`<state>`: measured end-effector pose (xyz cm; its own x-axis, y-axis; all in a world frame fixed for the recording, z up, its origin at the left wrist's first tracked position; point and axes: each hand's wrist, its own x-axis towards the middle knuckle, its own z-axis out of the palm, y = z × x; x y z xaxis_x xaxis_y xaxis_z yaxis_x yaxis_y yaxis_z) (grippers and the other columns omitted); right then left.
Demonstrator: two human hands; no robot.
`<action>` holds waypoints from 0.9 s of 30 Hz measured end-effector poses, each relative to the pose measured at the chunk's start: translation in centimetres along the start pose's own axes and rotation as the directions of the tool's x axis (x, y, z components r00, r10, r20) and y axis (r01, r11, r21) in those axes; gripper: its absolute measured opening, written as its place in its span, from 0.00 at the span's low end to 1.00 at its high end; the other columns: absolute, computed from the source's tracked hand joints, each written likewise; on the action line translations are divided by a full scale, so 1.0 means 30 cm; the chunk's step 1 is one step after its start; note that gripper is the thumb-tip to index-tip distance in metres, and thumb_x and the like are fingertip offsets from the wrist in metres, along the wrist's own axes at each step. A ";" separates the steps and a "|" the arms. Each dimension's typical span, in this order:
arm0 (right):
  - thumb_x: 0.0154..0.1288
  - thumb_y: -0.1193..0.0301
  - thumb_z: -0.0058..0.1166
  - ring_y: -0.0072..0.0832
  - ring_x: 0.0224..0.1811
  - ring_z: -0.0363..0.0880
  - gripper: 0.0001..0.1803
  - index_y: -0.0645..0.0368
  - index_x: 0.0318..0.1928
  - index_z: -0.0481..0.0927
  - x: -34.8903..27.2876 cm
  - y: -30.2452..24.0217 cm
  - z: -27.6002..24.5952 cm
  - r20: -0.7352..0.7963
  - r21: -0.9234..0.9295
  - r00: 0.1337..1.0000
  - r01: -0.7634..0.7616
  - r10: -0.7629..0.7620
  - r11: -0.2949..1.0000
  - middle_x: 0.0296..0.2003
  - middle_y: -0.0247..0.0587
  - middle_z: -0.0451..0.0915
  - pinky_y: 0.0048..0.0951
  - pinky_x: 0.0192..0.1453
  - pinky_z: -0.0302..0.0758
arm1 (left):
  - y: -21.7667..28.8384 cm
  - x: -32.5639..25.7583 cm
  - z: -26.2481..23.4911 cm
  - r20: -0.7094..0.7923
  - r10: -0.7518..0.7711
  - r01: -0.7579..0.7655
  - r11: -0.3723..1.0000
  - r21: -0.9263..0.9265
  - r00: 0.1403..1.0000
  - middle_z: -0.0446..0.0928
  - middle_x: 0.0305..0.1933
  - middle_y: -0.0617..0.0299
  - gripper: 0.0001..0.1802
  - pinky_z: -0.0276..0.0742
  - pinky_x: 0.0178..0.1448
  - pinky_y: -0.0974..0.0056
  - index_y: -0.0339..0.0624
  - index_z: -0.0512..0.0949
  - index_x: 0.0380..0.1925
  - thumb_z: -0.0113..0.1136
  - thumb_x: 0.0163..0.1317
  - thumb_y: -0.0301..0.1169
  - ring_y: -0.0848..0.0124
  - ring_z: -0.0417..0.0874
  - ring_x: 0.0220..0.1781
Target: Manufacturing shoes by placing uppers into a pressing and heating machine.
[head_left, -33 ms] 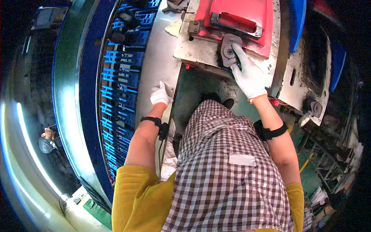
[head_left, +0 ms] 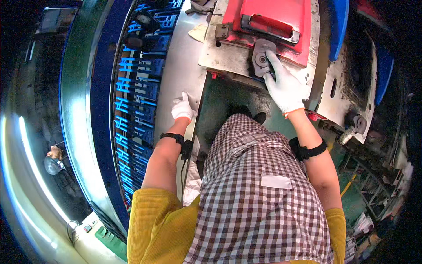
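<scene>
My right hand, in a white glove, grips a grey rounded knob plate with a round centre. The fingers lie along its right side, with a fingertip at its lower edge. This knob sits at the front of a worn metal plate, just below a red block with a dark-edged handle. My left hand, also gloved in white, rests on the smooth metal ledge. One finger is stretched forward and the others are loosely bent; it holds nothing.
Left of the ledge runs a long row of blue prongs. A second metal plate with a similar grey knob stands at the right. A pale cloth and dark gloves lie on the far ledge. Another person is at far left.
</scene>
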<state>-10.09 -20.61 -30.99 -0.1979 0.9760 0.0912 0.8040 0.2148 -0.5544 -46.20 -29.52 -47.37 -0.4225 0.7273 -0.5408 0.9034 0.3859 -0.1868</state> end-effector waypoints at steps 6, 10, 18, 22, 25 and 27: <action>0.64 0.65 0.61 0.48 0.50 0.87 0.37 0.40 0.75 0.69 -0.002 0.002 0.002 -0.020 -0.018 1.000 -0.002 0.001 1.000 0.56 0.50 0.84 0.43 0.54 0.82 | 0.014 -0.032 0.006 0.080 -0.059 0.061 0.998 -0.025 0.995 0.63 0.76 0.33 0.71 0.84 0.61 0.51 0.62 0.48 0.82 0.86 0.42 0.48 0.44 0.84 0.61; 0.64 0.65 0.60 0.47 0.51 0.87 0.36 0.40 0.74 0.70 0.003 0.027 0.016 -0.006 0.007 1.000 -0.021 0.021 1.000 0.56 0.50 0.85 0.43 0.55 0.82 | 0.037 -0.054 0.018 0.029 -0.062 0.063 0.998 -0.028 0.998 0.62 0.76 0.31 0.70 0.84 0.61 0.50 0.61 0.49 0.81 0.86 0.42 0.49 0.45 0.84 0.62; 0.64 0.65 0.60 0.46 0.52 0.87 0.35 0.41 0.73 0.72 0.006 0.018 0.008 0.029 -0.070 0.993 -0.113 0.115 0.991 0.54 0.50 0.86 0.41 0.55 0.82 | 0.036 -0.084 0.031 0.049 -0.016 0.017 1.000 -0.017 0.999 0.62 0.74 0.25 0.71 0.82 0.63 0.52 0.55 0.49 0.82 0.86 0.42 0.51 0.45 0.83 0.62; 0.64 0.64 0.60 0.46 0.53 0.87 0.35 0.41 0.73 0.72 0.003 0.022 0.009 0.012 -0.081 0.992 -0.126 0.127 0.989 0.54 0.50 0.86 0.41 0.56 0.82 | 0.027 -0.084 0.059 0.042 0.044 -0.047 0.998 0.050 0.998 0.60 0.75 0.22 0.69 0.84 0.57 0.51 0.53 0.46 0.83 0.82 0.48 0.52 0.45 0.85 0.59; 0.64 0.64 0.60 0.45 0.53 0.87 0.35 0.40 0.72 0.73 -0.001 0.038 0.018 -0.001 -0.075 0.991 -0.133 0.133 0.988 0.54 0.49 0.86 0.41 0.56 0.82 | 0.018 -0.087 0.066 0.042 0.073 -0.075 0.996 0.043 0.996 0.61 0.74 0.21 0.65 0.84 0.55 0.50 0.52 0.47 0.83 0.79 0.52 0.51 0.46 0.86 0.57; 0.63 0.63 0.61 0.45 0.53 0.87 0.34 0.39 0.72 0.73 -0.002 0.043 0.022 -0.055 -0.082 0.995 -0.085 0.080 0.993 0.55 0.48 0.86 0.40 0.56 0.83 | 0.003 -0.080 0.096 -0.010 0.082 -0.081 0.993 0.087 0.997 0.65 0.71 0.20 0.65 0.85 0.54 0.51 0.50 0.51 0.82 0.79 0.50 0.55 0.45 0.88 0.53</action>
<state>-9.41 -20.41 -32.26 -0.1016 0.9906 0.0918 0.8611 0.1338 -0.4906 -44.89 -32.87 -48.45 -0.3472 0.7621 -0.5465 0.9377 0.2749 -0.2125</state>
